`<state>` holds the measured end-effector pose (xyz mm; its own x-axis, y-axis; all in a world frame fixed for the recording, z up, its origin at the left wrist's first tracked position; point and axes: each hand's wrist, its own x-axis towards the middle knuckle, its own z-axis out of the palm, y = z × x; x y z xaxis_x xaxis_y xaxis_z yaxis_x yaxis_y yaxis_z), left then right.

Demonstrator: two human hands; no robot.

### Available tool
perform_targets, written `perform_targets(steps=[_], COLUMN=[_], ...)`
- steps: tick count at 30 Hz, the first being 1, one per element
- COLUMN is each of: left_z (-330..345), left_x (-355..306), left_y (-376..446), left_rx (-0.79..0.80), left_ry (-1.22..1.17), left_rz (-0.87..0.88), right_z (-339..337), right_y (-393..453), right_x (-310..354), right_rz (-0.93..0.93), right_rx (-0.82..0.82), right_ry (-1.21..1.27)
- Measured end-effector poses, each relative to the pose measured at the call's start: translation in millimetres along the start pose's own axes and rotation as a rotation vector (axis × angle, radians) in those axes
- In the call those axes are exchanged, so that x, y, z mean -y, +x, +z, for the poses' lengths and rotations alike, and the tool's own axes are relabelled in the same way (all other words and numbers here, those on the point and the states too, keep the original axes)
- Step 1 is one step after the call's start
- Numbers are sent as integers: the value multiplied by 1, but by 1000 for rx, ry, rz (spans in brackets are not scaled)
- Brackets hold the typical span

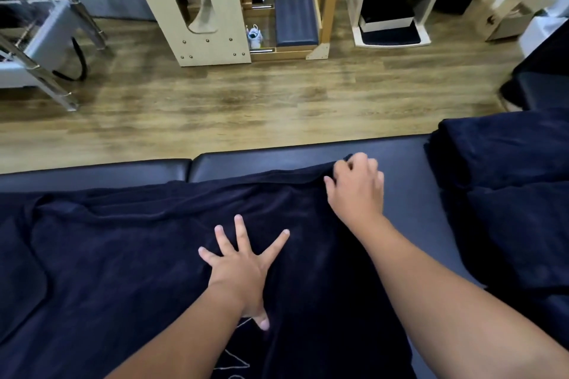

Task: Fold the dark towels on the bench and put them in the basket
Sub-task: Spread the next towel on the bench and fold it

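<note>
Dark towel (129, 255): spread on desk (308, 160), long axis left-right | left hand (240, 271): fingers splayed flat, pressing mid-cloth | right hand (357, 184): pinching far right corner, nearer for fold | basket unseen.

My left hand (238, 268) lies flat, palm down, fingers (239, 229) straight and spread wide like a fan, thumb stretched back toward me. Its bare forearm runs up from the lower left, the wrist nearly straight. My right hand (357, 184) reaches farther forward and to the right, knuckles up, fingers curled under in a tight grip with cloth pinched inside them. The right forearm is bare too, coming in long from the lower right corner, wrist bent slightly down. The two hands are well apart, the right one ahead of the left
</note>
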<state>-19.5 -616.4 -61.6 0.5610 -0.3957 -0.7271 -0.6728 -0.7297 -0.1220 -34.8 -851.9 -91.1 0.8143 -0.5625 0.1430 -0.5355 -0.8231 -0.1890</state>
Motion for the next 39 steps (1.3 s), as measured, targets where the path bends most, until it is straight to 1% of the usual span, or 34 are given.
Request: perform_targets(steps=[1,3,5,7,10,13,15,19,22,25,27,28,30,31,33,35,36,39], left_z=[1,2,3,6,9,12,13,19,39,72,93,99,113,121,143,160,170,188], left_x=[0,0,0,2,3,4,5,9,17,15,12,11,14,19,32,48,54,60], left_y=[0,1,2,3,3,2,1,-7,-21,-47,-72,-86,-105,-116,-130,-139,-141,-137], left_rx=[1,2,-4,-19,-43,-70,-91,-131,-216,-303,-353,-403,-515,-530,-488,-444,-426,-481], left_ry=[2,0,-2,3,4,3,4,-47,-108,7,91,102,76,64,64,68,66,43], left_rz=[1,2,7,10,16,24,20,41,48,68,122,178,314,372,419,410,419,423], right_z=[2,8,14,20,18,16,11,-1,-7,-15,-22,-26,-30,-32,-34,-36,-37,-34], right_y=[1,3,6,5,-16,-67,-105,-184,-239,-285,-311,-321,-334,-342,-355,-366,-369,-366], right_x=[4,8,12,17,30,39,43,45,41,38,37,36,31,29,24,20,19,23], right_rz=[-51,-33,68,133,91,-8,-38,-33,-49,-38,2,34,101,116,75,21,25,53], right_rx=[89,291,410,472,449,397,384,412,397,402,404,395,333,279,186,168,171,165], right_ry=[0,27,56,70,36,24,11,6,-6,-31,-50,-57,-38,-15,15,35,46,6])
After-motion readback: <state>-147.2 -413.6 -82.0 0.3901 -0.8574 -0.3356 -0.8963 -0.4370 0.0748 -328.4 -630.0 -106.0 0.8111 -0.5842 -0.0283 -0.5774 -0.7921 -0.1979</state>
